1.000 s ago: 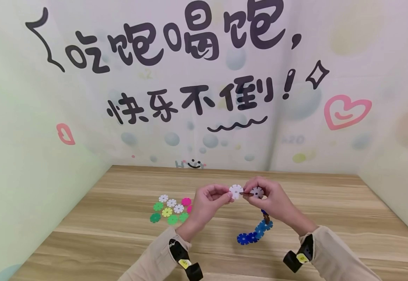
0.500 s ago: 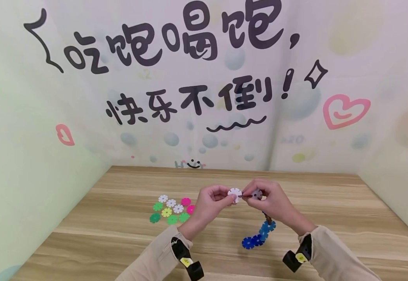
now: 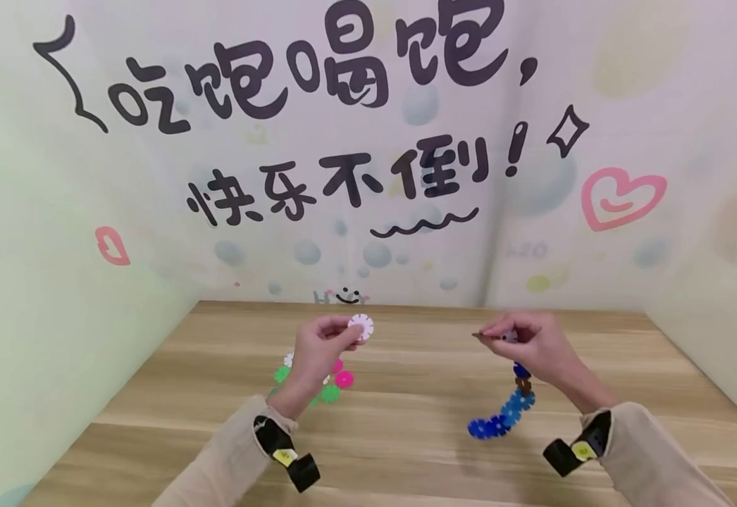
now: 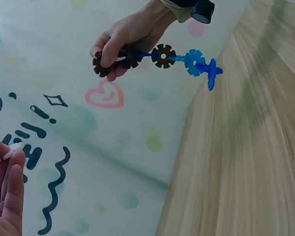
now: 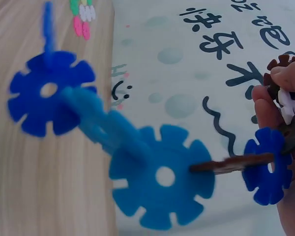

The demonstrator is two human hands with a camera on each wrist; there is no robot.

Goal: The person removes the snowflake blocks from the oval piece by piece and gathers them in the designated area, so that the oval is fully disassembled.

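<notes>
I have a white, round, notched plastic disc [image 3: 365, 322] in the left hand [image 3: 320, 352], its thumb and fingers pinching it above the left half of the wood-grain worktop [image 3: 406, 451], toward the back edge. Well apart from it, above the right half, the right hand [image 3: 533, 348] pinches a brown, round, notched plastic disc [image 4: 99, 67] between thumb and fingers. That disc is one end of a chain of interlocked plastic discs [image 3: 511, 410], which hangs below the right hand and curves toward the worktop's left edge at its lower end.

On my right wrist feed I can follow the chain outward: a white link [image 5: 287, 105] beside the fingers, a second brown link, a dark blue link [image 5: 266, 184], a brown link seen edge-on [image 5: 231, 163], two light blue links [image 5: 164, 204], then dark blue ones [image 5: 34, 105] at the far end. I cannot tell whether that end touches the worktop.

Left of the worktop's middle, nearer its back edge, lie loose pink, green and white notched discs [image 3: 344, 379], partly hidden by the left hand. Beige sleeves [image 3: 223, 451] carry black strapped cameras [image 3: 306, 473]. Behind the back edge hangs a pale printed cloth [image 3: 280, 271] with black lettering.
</notes>
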